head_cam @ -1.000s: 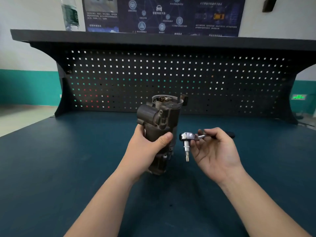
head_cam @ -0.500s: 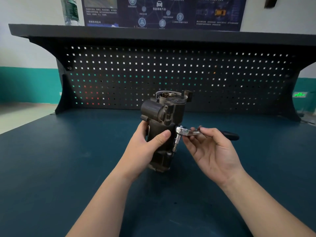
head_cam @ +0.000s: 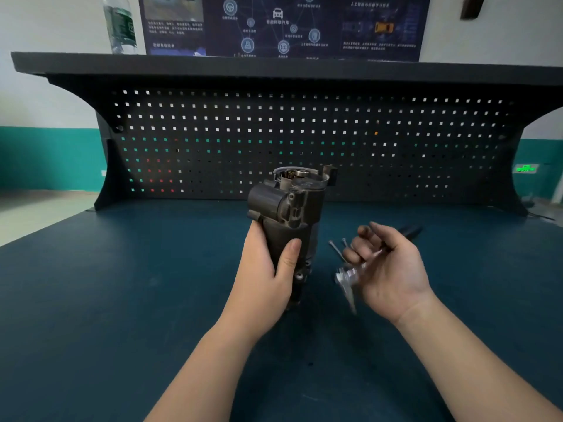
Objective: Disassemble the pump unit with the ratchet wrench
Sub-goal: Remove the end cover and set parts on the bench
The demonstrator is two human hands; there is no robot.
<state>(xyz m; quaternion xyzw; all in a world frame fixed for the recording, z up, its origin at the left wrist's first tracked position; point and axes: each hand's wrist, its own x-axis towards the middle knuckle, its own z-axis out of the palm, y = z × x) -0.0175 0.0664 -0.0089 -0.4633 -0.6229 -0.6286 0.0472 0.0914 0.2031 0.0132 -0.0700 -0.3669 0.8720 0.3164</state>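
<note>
**Wrench pulled back from the pump**

The pump unit (head_cam: 289, 226) stands upright on the dark blue bench (head_cam: 122, 300), in front of the pegboard (head_cam: 304, 132). The left hand (head_cam: 265, 275) is wrapped around its lower body, with the thumb across the front. Half a second ago the bit of the ratchet wrench (head_cam: 350, 277) was touching the right side of the pump; now it is apart from it, blurred, with the bit pointing down. The right hand (head_cam: 393, 269) has its fingers curled loosely around the wrench shaft. Two thin screws (head_cam: 336, 248) lie on the bench just beside this hand. Probably one fastener is finished and the wrench needs a new seat.
</note>
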